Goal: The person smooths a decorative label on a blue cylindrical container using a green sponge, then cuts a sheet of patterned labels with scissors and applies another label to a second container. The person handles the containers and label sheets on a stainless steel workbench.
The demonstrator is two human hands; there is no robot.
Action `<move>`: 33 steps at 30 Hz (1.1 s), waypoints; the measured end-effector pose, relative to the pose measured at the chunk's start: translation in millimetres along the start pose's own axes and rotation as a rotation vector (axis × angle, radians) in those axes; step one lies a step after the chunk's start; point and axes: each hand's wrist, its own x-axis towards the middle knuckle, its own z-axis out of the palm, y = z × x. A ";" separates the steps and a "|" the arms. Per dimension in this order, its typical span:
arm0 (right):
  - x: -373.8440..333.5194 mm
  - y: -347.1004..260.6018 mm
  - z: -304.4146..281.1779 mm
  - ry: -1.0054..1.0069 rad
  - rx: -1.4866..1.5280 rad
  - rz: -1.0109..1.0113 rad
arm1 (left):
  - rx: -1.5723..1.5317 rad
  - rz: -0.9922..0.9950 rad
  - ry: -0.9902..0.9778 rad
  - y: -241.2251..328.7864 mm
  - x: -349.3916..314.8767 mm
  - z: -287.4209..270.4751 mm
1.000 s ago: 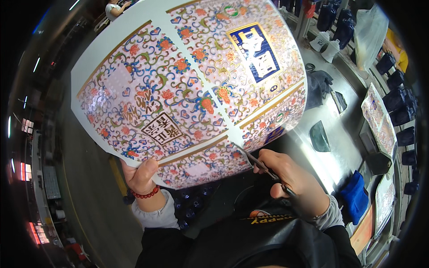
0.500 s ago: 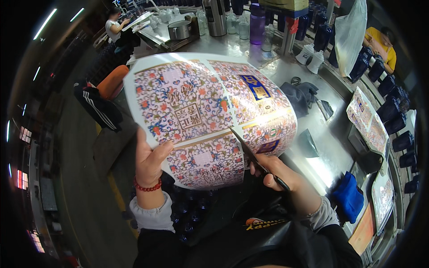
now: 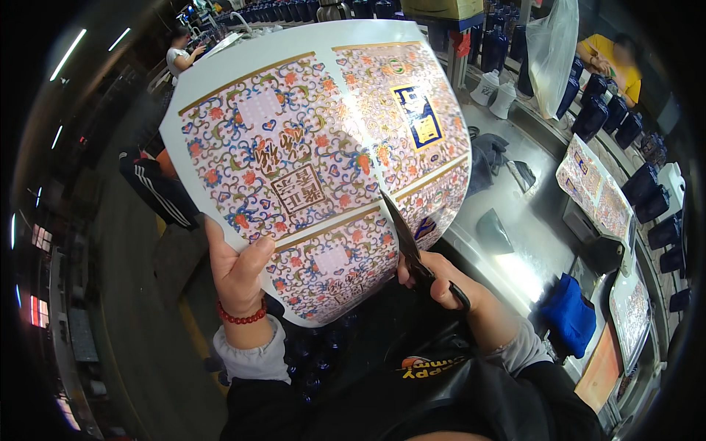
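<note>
A large printed sheet (image 3: 316, 140) with colourful floral panels and white margins curves in front of me. Its lower left edge is pinched by my left hand (image 3: 239, 268), thumb on the printed face, with a red bead bracelet at the wrist. My right hand (image 3: 448, 283) grips dark scissors (image 3: 413, 253) by their handles. The blades point up and away along the white strip between the lower panels, their tip near where the strips cross. Part of my right fingers is hidden behind the scissors and sheet.
To the right is a metal table (image 3: 515, 206) with a dark cloth (image 3: 487, 158), a blue cloth (image 3: 570, 316) and more printed sheets (image 3: 596, 187). Dark blue bottles (image 3: 592, 117) line the far right beside a person in yellow (image 3: 614, 62). Another person (image 3: 180, 55) is far left.
The sheet has risen and tilted toward me, spreading flatter and covering more of the table. The scissors stay in my right hand with their tip near the strip crossing. My left hand has shifted slightly left.
</note>
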 end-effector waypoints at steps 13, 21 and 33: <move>-0.7 2.5 -8.7 -0.036 -0.161 0.005 | 0.415 0.387 -0.215 51.0 16.2 10.4; 1.3 -11.1 -6.7 -0.016 -0.095 -0.225 | 0.019 0.361 -0.013 55.7 20.1 38.2; -7.3 -21.9 1.7 0.076 0.073 -0.053 | -0.052 0.161 0.111 7.1 0.8 29.8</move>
